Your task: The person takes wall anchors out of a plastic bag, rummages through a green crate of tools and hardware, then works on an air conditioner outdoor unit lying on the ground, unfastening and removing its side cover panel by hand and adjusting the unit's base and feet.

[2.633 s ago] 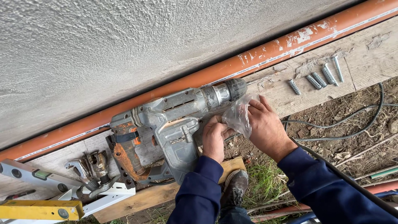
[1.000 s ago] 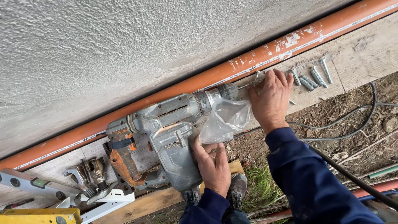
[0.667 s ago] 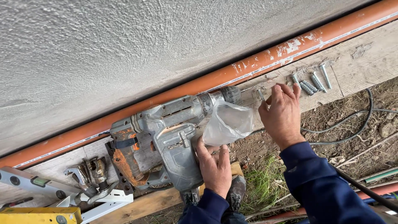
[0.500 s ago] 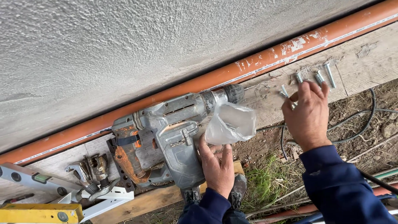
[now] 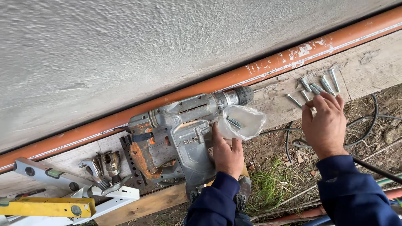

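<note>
On the weathered wooden plank (image 5: pixel 368 67), left hand (image 5: pixel 226 152) pinches the clear plastic bag (image 5: pixel 243 121) mouth-up beside the grey rotary hammer drill (image 5: pixel 180 134); right hand (image 5: pixel 324 121), fingers curled, reaches the loose silver anchor bolts (image 5: pixel 320 86); grip unclear.

Plank (image 5: pixel 368 71) with drill (image 5: pixel 176 134), bolts (image 5: pixel 318 86)

- Left hand (image 5: pixel 226 152) holds clear plastic bag (image 5: pixel 240 122) against grey rotary hammer (image 5: pixel 178 136) lying on wooden plank (image 5: pixel 368 67).
- Right hand (image 5: pixel 324 123), fingers spread, reaches over loose anchor bolts (image 5: pixel 316 87).
- Orange pipe (image 5: pixel 234 77) runs along rough plastered wall (image 5: pixel 146 46).
</note>
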